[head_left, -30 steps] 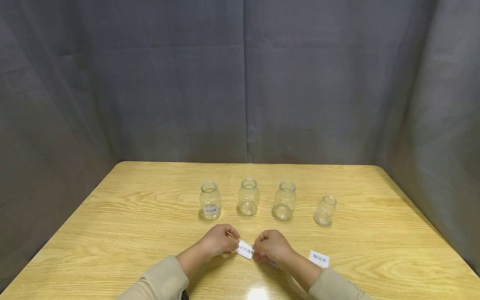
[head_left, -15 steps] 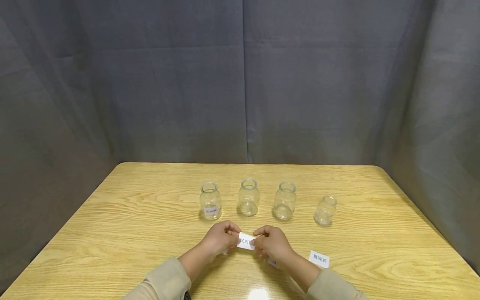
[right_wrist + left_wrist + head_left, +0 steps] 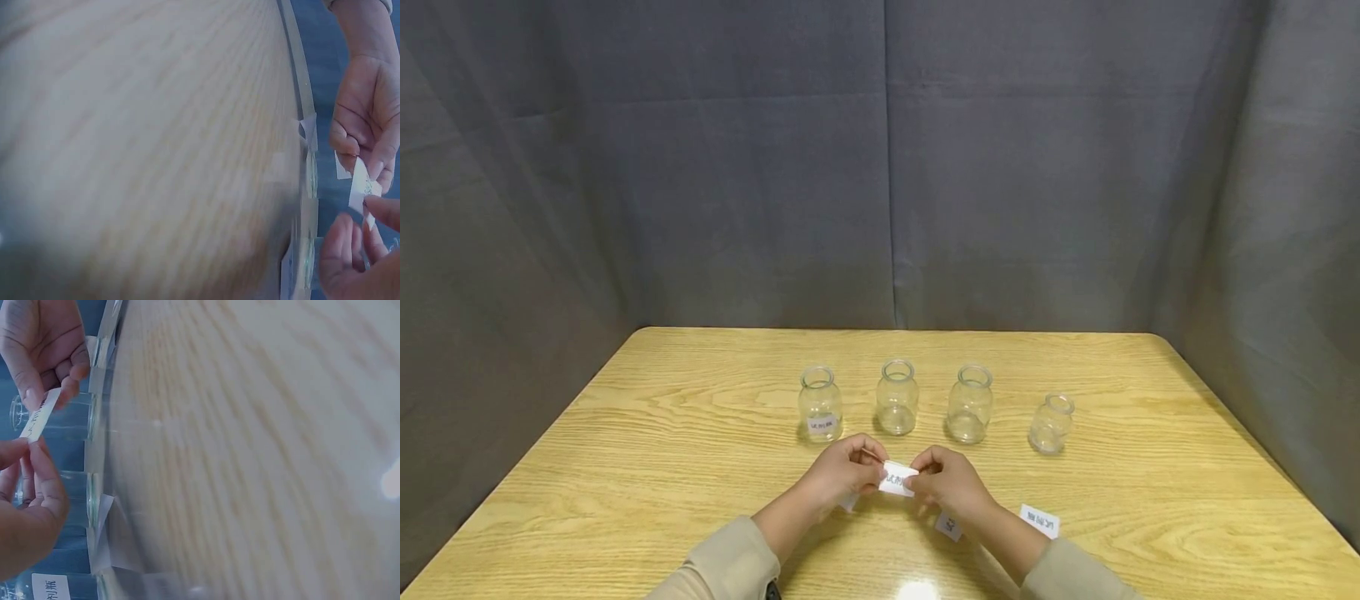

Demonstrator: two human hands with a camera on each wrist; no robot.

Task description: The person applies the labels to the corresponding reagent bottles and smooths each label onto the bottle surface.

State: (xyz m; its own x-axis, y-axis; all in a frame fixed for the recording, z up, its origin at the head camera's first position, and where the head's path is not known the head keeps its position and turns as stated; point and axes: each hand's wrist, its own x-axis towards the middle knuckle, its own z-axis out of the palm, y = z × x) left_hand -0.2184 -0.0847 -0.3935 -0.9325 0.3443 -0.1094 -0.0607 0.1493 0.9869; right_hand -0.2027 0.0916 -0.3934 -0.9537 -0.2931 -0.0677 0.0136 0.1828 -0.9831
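A small white label (image 3: 897, 479) with dark writing is stretched between both hands near the front middle of the table. The left hand (image 3: 844, 473) pinches its left end between thumb and fingers. At the other end, the right hand (image 3: 952, 482) pinches it the same way. Seen from the left wrist, the label (image 3: 41, 416) is tilted between the fingertips of the two hands. Just beyond the hands stands a glass jar (image 3: 820, 398) bearing a similar white label (image 3: 822, 425). Two more glass jars, a middle one (image 3: 897, 398) and a right one (image 3: 969, 405), carry no visible label.
A smaller glass jar (image 3: 1051, 425) stands farther right. On the table (image 3: 662, 467), loose labels lie by the right forearm, one inside it (image 3: 949, 525) and one outside it (image 3: 1040, 519). Another white piece (image 3: 848, 502) shows partly beneath the left hand. A grey curtain (image 3: 760, 183) hangs behind.
Both hands have moved slightly away from the body with the label. The label, slanted between them a second ago, now lies more level, and the right hand's thumb covers more of its right end.
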